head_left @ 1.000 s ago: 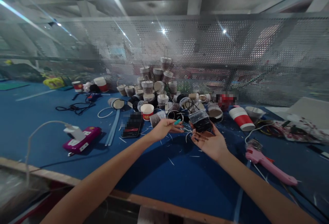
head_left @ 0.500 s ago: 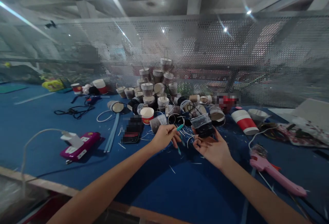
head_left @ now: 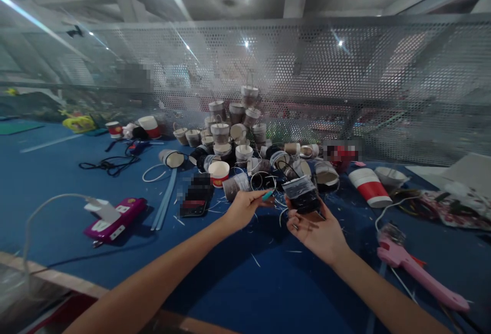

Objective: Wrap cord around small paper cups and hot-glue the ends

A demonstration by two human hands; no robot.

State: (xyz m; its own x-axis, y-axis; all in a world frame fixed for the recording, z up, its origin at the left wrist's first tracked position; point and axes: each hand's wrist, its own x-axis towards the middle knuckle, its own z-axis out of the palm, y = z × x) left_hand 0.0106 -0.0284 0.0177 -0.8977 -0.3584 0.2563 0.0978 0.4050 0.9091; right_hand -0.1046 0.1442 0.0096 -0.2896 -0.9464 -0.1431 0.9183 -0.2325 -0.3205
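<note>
Item: the left hand [head_left: 243,211] is pinching a small teal tool [head_left: 268,195] between thumb and fingers. Item: the right hand [head_left: 322,234] is cradling a black-and-grey wrapped cup [head_left: 303,196] from below, fingers curling about its base; the cup is tilting just right of the left hand, apart from the tool. Condition: its covering is already sitting in place on the side I am seeing, a pale band over a dark one (whether its far side is matching, I cannot tell). Beyond both hands, a pile of wrapped cups [head_left: 220,133] is standing, seemingly finished, many bearing thin handles. Evidently left bare: a plain red-and-white cup [head_left: 218,170], standing upright beyond the left hand, and a red-and-white cup stack [head_left: 369,186], lying beyond the right hand and off to its right. Surroundings: a phone [head_left: 195,196] is lying left of the left hand; farther left, a purple power strip [head_left: 118,219] is holding a white adapter [head_left: 103,211]. Right of the right hand, a pink glue gun [head_left: 422,267] is resting. Obstructions: tumbled cups and pale loops are crowding the space just beyond the hands, while white scraps [head_left: 255,260] are littering the blue table [head_left: 230,290] beneath.
</note>
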